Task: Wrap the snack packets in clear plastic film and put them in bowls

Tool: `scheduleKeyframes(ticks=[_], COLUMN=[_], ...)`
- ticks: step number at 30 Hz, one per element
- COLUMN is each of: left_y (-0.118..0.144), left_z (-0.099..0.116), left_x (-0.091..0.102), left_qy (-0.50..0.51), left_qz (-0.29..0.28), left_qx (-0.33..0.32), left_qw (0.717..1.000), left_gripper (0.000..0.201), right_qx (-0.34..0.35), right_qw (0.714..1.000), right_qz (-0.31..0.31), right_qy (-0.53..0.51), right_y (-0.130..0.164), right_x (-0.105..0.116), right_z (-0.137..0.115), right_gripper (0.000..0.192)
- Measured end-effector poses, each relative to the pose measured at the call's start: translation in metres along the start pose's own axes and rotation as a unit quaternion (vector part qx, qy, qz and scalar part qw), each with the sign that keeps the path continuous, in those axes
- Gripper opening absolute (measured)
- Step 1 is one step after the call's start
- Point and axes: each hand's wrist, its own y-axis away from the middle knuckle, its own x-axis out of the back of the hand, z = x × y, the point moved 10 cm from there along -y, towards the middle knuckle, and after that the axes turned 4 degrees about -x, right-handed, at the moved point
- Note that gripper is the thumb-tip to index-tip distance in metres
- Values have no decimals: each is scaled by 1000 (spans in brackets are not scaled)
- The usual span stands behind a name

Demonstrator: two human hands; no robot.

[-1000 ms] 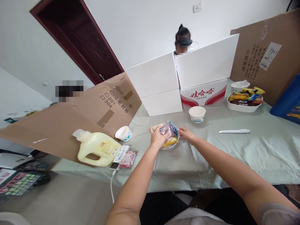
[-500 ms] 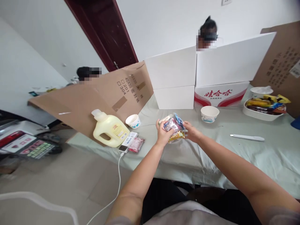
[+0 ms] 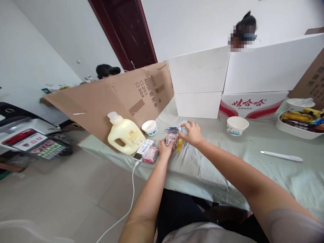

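My left hand [image 3: 165, 149] is closed on a shiny pink-and-clear snack packet [image 3: 172, 137] low over the cloth-covered table. Just right of it, a yellow packet [image 3: 179, 145] lies against the pink one. Dark blue wrapping [image 3: 171, 129] and clear plastic [image 3: 182, 125] show behind them. My right hand [image 3: 193, 134] hovers over the right side of this group with fingers curved and apart; whether its fingertips touch the clear plastic is hard to tell. Another pink packet [image 3: 151, 155] lies left of my left hand, beside a white power strip [image 3: 144, 148].
A yellow detergent jug [image 3: 126, 135] and a paper bowl [image 3: 149, 127] stand left; another paper bowl [image 3: 237, 126] is right. Further right lie a white knife-like tool [image 3: 282, 156] and a tray [image 3: 298, 132] of snacks. White boxes [image 3: 198, 84] and cardboard [image 3: 141, 98] form walls, people behind.
Both hands have lowered the held bundle of packets to the table and moved left. The bundle has spread out; my right hand has come away from its side. The view has shifted left.
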Motion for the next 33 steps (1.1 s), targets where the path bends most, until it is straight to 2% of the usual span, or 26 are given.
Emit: scheduleKeyframes(ticks=[2, 4, 7, 8, 10, 12, 14, 17, 21, 24, 28, 33], left_y=[0, -1, -3, -3, -3, -2, -1, -1, -4, -3, -1, -1], left_z=[-7, -3, 26, 37, 53, 58, 62, 72, 84, 89, 89, 88], left_x=[10, 23, 38, 36, 17, -4, -15, -20, -21, -23, -24, -24], left_qy=[1, 17, 34, 30, 2, -42, -104, -176, -199, -212, -227, -243], left_qz=[16, 49, 98, 87, 14, -63, -98, -116, -127, -125, -115, -110], left_qx=[31, 28, -75, -119, -173, -186, -191, -202, -206, -205, -205, -204], left_qw=[999, 998, 992, 989, 985, 980, 971, 956, 949, 947, 945, 942], left_gripper=[60, 79, 100, 102, 98, 86, 73, 65, 63, 61, 59, 59], right_qx=[60, 110, 147, 157, 184, 204, 205, 136, 21, -49, -186, -269], right_qw=[995, 982, 967, 962, 953, 947, 948, 967, 978, 978, 963, 944], right_qz=[-3, -7, -11, -9, -6, 0, 18, 92, 164, 181, 192, 183], right_qy=[77, 150, 209, 222, 240, 248, 241, 195, 129, 90, 42, 59], right_y=[2, 3, 5, 7, 11, 15, 14, 1, -18, -22, -11, 1], right_x=[-3, -5, -8, -8, -9, -8, -1, 29, 73, 99, 126, 142], right_z=[-15, -23, -19, -16, -10, -2, 8, 34, 80, 115, 166, 199], right_gripper=[45, 46, 42, 41, 39, 39, 40, 43, 46, 49, 54, 55])
